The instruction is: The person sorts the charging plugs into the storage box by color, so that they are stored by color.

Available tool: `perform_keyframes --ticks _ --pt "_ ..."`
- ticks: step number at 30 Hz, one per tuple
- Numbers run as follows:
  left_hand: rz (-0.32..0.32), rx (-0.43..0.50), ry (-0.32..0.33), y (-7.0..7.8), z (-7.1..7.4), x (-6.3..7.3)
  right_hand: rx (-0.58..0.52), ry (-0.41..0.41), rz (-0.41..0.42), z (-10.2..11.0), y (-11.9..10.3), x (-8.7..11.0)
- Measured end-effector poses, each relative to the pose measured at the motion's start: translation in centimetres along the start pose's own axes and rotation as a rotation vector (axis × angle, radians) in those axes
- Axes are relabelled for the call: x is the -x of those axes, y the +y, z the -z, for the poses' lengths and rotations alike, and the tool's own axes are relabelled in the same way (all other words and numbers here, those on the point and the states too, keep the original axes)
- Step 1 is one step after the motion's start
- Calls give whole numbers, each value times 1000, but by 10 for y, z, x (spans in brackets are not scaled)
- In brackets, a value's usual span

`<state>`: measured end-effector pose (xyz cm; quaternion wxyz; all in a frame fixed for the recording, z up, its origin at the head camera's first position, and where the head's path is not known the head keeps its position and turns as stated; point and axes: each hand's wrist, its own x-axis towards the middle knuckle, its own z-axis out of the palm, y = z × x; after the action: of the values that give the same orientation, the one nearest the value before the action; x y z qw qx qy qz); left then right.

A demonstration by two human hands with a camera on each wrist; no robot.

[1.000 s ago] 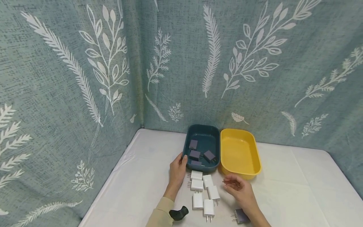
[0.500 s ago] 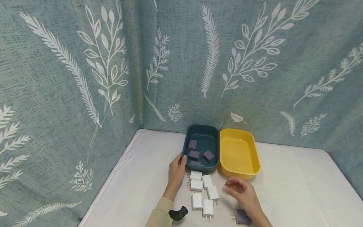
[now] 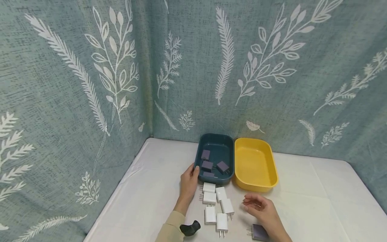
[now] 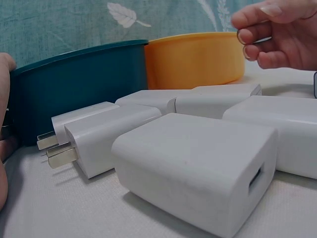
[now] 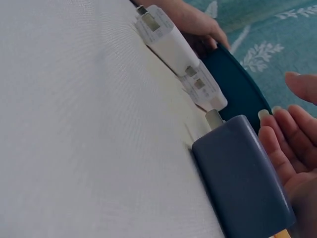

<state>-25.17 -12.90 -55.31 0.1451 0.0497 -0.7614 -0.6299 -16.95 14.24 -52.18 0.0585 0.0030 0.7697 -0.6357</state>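
Note:
My left hand (image 3: 188, 184) grips the left side of a dark teal bin (image 3: 221, 148), thumb at its rim. Inside that bin lie several purple plug chargers (image 3: 222, 166). My right hand (image 3: 260, 211), fingers loosely bent and holding nothing, hovers in front of the yellow bin (image 3: 255, 164). Below its palm and wrist, one dark purple plug charger (image 5: 242, 173) lies on the table with its prongs pointing left in the head view. Several white plug chargers (image 3: 222, 222) are spread between the two hands; the left wrist view shows a white charger (image 4: 193, 158) close up.
The bins stand side by side on a white-clothed table (image 3: 302, 201), near the patterned teal curtain (image 3: 193, 67) behind. A black curved object (image 3: 190, 228) sits at my left sleeve (image 3: 171, 227). Nothing lies inside the yellow bin.
My right hand has drifted slightly back toward me and to the right, away from the yellow bin. My left hand stays at the teal bin, and the chargers stay in place.

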Motion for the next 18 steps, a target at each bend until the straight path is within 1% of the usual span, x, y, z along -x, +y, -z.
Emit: perform_keyframes --ticks 5,10,13,18 --pt "-1 -4 9 1 1 -1 -8 -4 10 -1 3 1" --pt "13 1 5 1 2 -1 -7 30 13 -4 5 -1" --pt "10 7 3 1 2 -1 -2 50 31 -5 4 -1" --pt "25 9 -12 0 1 -1 8 79 70 -3 3 0"
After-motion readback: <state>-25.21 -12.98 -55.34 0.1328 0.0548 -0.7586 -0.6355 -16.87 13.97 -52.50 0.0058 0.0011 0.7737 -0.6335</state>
